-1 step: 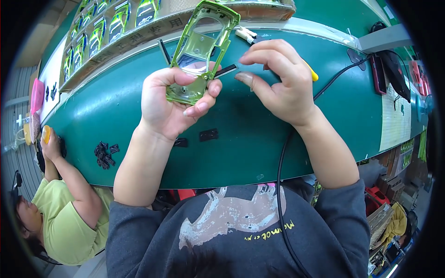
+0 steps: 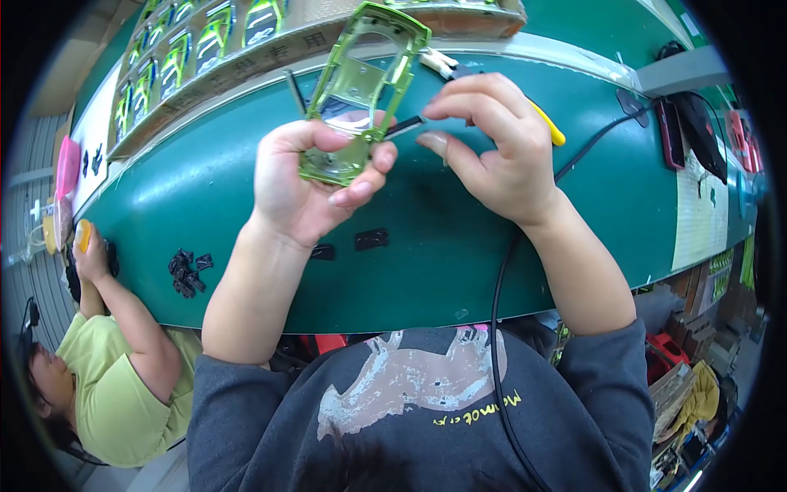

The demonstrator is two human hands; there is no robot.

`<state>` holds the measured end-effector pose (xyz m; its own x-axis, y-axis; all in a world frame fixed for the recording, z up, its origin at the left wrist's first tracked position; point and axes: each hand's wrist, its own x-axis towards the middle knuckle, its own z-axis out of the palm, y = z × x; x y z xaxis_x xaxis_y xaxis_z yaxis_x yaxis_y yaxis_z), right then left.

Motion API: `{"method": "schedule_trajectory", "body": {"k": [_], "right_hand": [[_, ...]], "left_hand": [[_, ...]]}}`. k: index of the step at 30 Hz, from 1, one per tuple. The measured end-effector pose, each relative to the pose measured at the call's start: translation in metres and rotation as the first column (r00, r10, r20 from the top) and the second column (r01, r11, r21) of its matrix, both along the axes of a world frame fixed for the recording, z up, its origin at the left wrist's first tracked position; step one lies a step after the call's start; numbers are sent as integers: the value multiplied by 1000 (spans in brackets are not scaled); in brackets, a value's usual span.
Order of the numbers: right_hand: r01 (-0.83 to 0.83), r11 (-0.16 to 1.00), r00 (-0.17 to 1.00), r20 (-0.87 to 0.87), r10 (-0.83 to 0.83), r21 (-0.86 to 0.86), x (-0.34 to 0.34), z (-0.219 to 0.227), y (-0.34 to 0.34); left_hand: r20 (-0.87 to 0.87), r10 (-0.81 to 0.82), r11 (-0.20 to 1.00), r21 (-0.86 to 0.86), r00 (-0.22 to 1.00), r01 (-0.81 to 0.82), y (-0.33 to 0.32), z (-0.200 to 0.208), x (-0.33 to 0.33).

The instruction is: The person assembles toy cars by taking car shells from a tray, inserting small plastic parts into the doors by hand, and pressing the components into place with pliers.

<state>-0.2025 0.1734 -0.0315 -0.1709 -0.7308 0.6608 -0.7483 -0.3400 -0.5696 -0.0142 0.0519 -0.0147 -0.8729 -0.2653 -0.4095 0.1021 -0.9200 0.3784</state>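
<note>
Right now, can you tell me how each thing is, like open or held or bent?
Green frame, held up, tilted
Left hand, gripping the green frame
Right hand, thumb and fingers apart
Black pieces, loosely heaped on the table
Cardboard box, open, holding green parts
Black cord, curved

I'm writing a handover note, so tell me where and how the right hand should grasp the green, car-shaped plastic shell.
The green, car-shaped plastic shell is probably best pinched by its far-end rim, with the right hand coming from the right: the left hand has its grip around the near end, while that rim projects free.
</note>
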Motion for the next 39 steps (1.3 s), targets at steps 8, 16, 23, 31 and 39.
{"method": "schedule_trajectory", "body": {"k": [8, 16, 23, 31, 39], "right_hand": [[-37, 999, 989, -140, 41, 33, 8, 7, 8], [-49, 998, 985, -161, 56, 50, 20, 12, 10], [-59, 995, 988, -139, 70, 86, 19, 14, 9], [-66, 994, 984, -156, 80, 92, 20, 8, 11], [29, 997, 980, -201, -14, 70, 22, 17, 18]], "left_hand": [[41, -47, 998, -46, 998, 49, 12, -13, -12], [37, -70, 993, -91, 997, 73, 14, -10, -9], [63, -91, 991, -90, 994, 96, 12, -18, -16], [95, -77, 988, -125, 992, 89, 17, -18, -14], [58, -129, 969, -205, 990, 138, 21, -15, -15]]}}
